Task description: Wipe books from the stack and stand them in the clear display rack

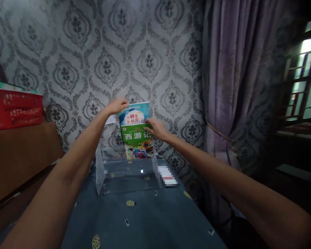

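My left hand [118, 105] is closed on the top left corner of a blue book [135, 117] with red and white lettering. In front of that book stands a green book [138, 141] with white title characters and colourful figures, covering the blue one's lower part. My right hand [156, 128] grips the green book at its upper right, thumb in front, the other fingers partly behind it. Both books are upright at the back of a clear plastic rack [129, 181], between its two side panels. Whether their lower edges rest in the rack I cannot tell.
The rack is on a table with a dark blue patterned cloth [142, 224]. To its right lies a blurred-out white packet [168, 178]. A red basket [15, 109] sits on a brown box [23, 155] at left. Patterned wallpaper rises behind; a purple curtain [223, 69] hangs at right.
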{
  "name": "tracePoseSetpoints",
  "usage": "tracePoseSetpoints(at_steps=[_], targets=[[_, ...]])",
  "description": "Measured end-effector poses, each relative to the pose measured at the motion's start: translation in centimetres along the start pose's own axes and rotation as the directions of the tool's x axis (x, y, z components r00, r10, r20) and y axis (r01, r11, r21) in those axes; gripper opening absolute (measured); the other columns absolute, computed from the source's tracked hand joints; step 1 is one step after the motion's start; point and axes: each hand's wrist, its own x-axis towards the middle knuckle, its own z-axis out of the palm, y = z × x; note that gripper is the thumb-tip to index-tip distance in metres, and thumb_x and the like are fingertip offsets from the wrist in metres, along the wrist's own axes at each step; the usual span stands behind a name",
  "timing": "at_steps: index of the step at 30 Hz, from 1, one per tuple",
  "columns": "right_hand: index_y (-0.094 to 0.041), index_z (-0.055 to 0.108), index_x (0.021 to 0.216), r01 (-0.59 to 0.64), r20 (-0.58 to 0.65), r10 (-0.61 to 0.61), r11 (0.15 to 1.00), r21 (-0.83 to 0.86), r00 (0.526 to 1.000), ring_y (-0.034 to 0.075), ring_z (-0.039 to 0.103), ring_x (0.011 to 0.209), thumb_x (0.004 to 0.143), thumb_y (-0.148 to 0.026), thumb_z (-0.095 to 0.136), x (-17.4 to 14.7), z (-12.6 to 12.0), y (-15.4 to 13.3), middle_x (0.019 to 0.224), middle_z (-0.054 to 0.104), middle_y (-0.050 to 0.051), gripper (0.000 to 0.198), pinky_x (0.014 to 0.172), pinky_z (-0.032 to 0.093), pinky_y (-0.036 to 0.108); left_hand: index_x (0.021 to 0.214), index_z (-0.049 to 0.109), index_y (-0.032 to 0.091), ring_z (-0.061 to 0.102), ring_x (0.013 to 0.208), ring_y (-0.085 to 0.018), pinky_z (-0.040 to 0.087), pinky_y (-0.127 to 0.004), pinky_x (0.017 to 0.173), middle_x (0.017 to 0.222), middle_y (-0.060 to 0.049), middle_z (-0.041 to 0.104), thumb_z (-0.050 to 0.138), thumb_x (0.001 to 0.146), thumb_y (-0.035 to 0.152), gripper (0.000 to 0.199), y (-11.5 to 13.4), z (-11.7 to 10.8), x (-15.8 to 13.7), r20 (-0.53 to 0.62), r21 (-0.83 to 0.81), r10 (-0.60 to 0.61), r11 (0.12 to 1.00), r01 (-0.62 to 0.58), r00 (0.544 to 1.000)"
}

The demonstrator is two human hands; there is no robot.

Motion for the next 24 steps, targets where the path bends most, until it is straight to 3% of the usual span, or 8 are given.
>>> tracePoseSetpoints(at_steps=[7,12,19,24], targets=[[-0.020,0.061,0.107,0.007,-0.022,-0.006,1.000,0.027,1.000,0.024,0.063,0.092,0.091,-0.029,0.059,-0.1,0.2,0.1,0.105,0.070,0.008,0.019,0.081,0.047,0.033,0.071,0.059,0.018,0.049,0.070,-0.016,0.036,-0.026,0.067,0.068,-0.001,0.058,0.044,0.084,0.030,0.023,-0.3,-3.1,-1.8,-0.253,0.151,0.060,0.988,-0.022,0.966],[-0.021,0.060,0.111,-0.018,-0.023,0.018,1.000,0.008,1.000,0.025,0.062,0.096,0.091,-0.029,0.059,0.1,0.4,0.2,0.107,0.069,0.008,0.022,0.083,0.048,0.035,0.079,0.065,0.020,0.060,0.081,-0.020,0.044,-0.030,0.079,0.079,-0.005,0.067,0.046,0.089,0.030,0.025,0.5,-5.7,-2.8,-0.378,0.216,0.103,0.976,-0.021,0.920],[-0.019,0.062,0.118,-0.091,-0.029,0.091,0.996,-0.005,0.995,0.028,0.061,0.100,0.092,-0.033,0.058,0.4,1.2,0.5,0.112,0.067,0.012,0.030,0.086,0.048,0.039,0.093,0.069,0.021,0.064,0.103,-0.026,0.043,-0.039,0.099,0.101,-0.008,0.073,0.049,0.094,0.032,0.023,3.9,-10.8,-4.8,-0.531,0.293,0.024,0.943,0.157,0.847],[-0.018,0.066,0.119,-0.122,-0.052,0.124,0.992,0.025,0.991,0.028,0.060,0.101,0.092,-0.030,0.059,0.6,1.4,0.7,0.109,0.067,0.013,0.031,0.092,0.048,0.040,0.096,0.071,0.021,0.063,0.114,-0.033,0.042,-0.046,0.102,0.108,-0.011,0.073,0.045,0.094,0.032,0.028,4.5,-11.0,-5.9,-0.574,0.329,-0.018,0.910,0.251,0.818]])
